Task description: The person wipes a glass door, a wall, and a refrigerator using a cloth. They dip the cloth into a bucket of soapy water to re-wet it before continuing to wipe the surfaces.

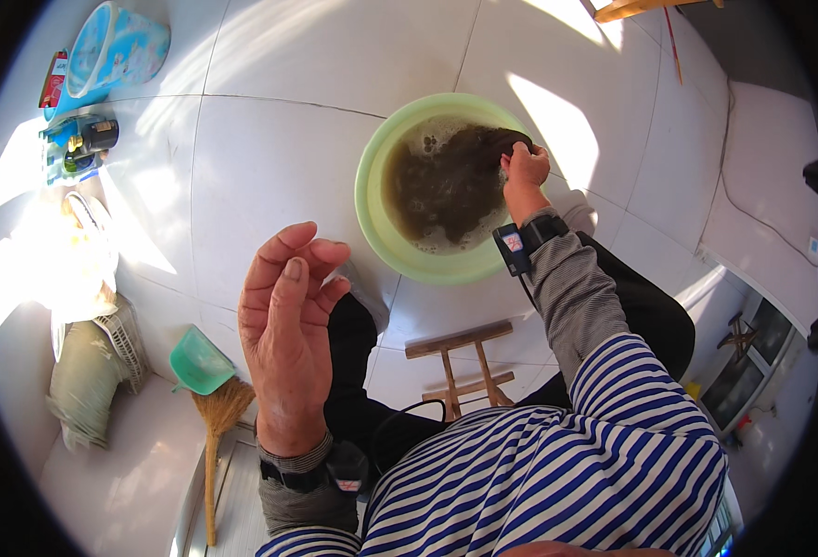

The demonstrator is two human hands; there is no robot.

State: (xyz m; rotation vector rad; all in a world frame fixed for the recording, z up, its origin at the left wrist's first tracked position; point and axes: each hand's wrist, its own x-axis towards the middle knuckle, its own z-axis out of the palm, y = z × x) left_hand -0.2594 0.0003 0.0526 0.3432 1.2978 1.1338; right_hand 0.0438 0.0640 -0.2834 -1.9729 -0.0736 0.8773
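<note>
A pale green plastic basin [374, 230] stands on the tiled floor, holding murky brown water with foam along its edges. Dark cloth [443, 181] lies soaked in that water. At the basin's right rim, my right hand [526, 170] pinches a bunched dark end of the cloth. My left hand [290, 327] is raised to the left of the basin, apart from it, with fingers loosely curled and nothing in them. Each wrist wears a strapped black device [513, 249].
A wooden stool [459, 341] stands below the basin, near my legs. To the left are a green dustpan [201, 361], a straw broom [219, 411], a stuffed sack [85, 390], dark bottles [99, 136] and a blue patterned bucket [130, 54]. A cable [750, 212] runs at the right.
</note>
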